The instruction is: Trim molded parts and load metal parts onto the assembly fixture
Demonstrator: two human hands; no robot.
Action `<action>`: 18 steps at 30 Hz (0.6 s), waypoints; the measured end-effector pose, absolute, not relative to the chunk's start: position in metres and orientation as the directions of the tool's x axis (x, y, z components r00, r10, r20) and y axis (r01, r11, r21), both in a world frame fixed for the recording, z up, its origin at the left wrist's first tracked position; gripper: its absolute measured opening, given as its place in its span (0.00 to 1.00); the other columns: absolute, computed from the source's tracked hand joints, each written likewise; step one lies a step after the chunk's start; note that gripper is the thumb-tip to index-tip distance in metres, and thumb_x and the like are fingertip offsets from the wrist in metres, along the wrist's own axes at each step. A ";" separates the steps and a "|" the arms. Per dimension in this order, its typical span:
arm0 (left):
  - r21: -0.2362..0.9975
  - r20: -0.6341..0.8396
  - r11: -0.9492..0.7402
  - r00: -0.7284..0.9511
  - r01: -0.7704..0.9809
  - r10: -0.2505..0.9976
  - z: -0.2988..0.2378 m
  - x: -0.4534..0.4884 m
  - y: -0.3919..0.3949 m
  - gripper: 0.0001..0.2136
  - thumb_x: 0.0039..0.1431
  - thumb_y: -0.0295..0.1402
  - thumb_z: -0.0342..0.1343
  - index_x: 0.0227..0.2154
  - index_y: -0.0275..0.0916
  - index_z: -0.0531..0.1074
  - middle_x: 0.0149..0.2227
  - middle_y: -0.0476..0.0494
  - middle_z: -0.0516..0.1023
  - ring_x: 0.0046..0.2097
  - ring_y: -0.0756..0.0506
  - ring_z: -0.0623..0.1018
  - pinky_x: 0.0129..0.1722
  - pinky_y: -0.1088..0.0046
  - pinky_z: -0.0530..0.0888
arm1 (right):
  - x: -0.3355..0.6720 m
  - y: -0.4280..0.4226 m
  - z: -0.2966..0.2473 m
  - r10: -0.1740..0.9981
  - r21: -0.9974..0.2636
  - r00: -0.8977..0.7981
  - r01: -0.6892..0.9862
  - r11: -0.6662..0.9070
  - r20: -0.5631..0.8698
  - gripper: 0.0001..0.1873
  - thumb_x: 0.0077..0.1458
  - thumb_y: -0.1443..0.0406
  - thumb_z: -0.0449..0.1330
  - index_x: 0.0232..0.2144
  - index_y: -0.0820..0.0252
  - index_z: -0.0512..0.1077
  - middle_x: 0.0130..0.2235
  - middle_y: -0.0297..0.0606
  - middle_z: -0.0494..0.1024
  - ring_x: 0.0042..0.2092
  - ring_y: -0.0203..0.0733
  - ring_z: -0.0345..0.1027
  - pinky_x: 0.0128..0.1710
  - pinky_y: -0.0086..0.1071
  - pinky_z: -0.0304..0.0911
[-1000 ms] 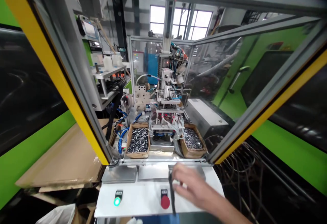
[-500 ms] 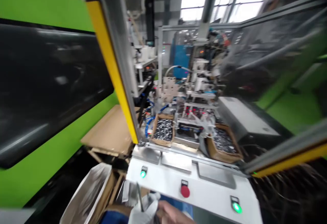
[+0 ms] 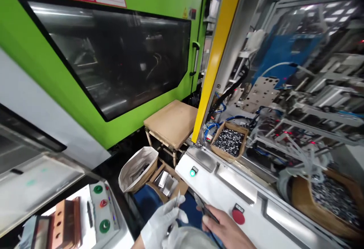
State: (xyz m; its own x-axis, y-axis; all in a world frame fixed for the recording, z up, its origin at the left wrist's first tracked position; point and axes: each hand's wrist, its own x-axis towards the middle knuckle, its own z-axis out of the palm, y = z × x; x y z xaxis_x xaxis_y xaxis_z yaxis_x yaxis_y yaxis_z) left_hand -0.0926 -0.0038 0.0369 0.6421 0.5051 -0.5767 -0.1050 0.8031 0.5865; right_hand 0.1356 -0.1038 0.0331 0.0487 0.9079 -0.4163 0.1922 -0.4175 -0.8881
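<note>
My left hand (image 3: 162, 223), in a white glove, is low in the middle with its fingers curled around a thin metal piece (image 3: 175, 199) that sticks up from them. Just to its right, my bare right hand (image 3: 227, 232) grips a slim dark tool (image 3: 204, 207) whose tip points up and left toward the glove. Both hands hover over a blue surface (image 3: 148, 201), below the front edge of the white control panel (image 3: 216, 188). A pale rounded object (image 3: 190, 239) lies beneath the hands, mostly cut off.
The panel carries a lit green button (image 3: 193, 172) and a red button (image 3: 238, 215). Cardboard trays of small metal parts (image 3: 229, 143) (image 3: 331, 199) sit inside the machine. To the left are a green machine (image 3: 119, 52), a stool (image 3: 170, 122), a bag-lined box (image 3: 138, 167) and a button box (image 3: 101, 207).
The view has swung left and down. My right hand has left the panel top with the dark tool and come down beside the gloved left hand.
</note>
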 end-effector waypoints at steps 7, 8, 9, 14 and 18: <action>0.418 -0.617 0.837 0.566 -0.352 0.546 0.020 -0.089 -0.026 0.22 0.53 0.26 0.65 0.51 0.33 0.73 0.53 0.30 0.79 0.23 0.59 0.68 0.19 0.82 0.62 | 0.135 -0.099 0.033 0.862 -0.840 -0.061 0.266 -0.472 -0.503 0.31 0.65 0.42 0.47 0.54 0.57 0.68 0.36 0.36 0.77 0.27 0.35 0.65 0.23 0.28 0.56; 0.390 -0.644 0.829 0.525 -0.401 0.556 0.015 -0.087 -0.029 0.21 0.51 0.25 0.67 0.50 0.31 0.73 0.50 0.32 0.80 0.24 0.58 0.70 0.21 0.83 0.65 | 0.135 -0.100 0.030 0.865 -0.846 -0.059 0.248 -0.472 -0.499 0.32 0.65 0.42 0.47 0.55 0.58 0.68 0.36 0.37 0.76 0.28 0.35 0.66 0.22 0.27 0.54; 0.377 -0.673 0.821 0.483 -0.429 0.561 0.011 -0.084 -0.033 0.22 0.50 0.26 0.68 0.49 0.31 0.74 0.46 0.34 0.82 0.26 0.57 0.72 0.23 0.83 0.69 | 0.134 -0.100 0.026 0.870 -0.855 -0.054 0.225 -0.468 -0.490 0.32 0.64 0.42 0.47 0.56 0.58 0.67 0.36 0.37 0.75 0.30 0.36 0.68 0.22 0.26 0.54; 0.518 -0.627 0.778 0.461 -0.357 0.629 -0.006 -0.078 -0.047 0.35 0.47 0.53 0.66 0.53 0.36 0.68 0.23 0.49 0.77 0.15 0.52 0.69 0.13 0.78 0.62 | 0.131 -0.107 0.018 0.868 -0.861 -0.022 0.135 -0.490 -0.497 0.32 0.64 0.41 0.48 0.57 0.58 0.66 0.37 0.38 0.74 0.36 0.40 0.72 0.22 0.26 0.55; 0.577 -0.617 0.772 0.476 -0.266 0.626 -0.008 -0.081 -0.048 0.35 0.45 0.57 0.66 0.48 0.35 0.70 0.22 0.53 0.75 0.11 0.59 0.55 0.10 0.79 0.49 | 0.128 -0.110 0.019 0.859 -0.855 -0.040 0.135 -0.501 -0.510 0.31 0.64 0.41 0.48 0.54 0.56 0.68 0.36 0.39 0.75 0.34 0.40 0.70 0.24 0.28 0.56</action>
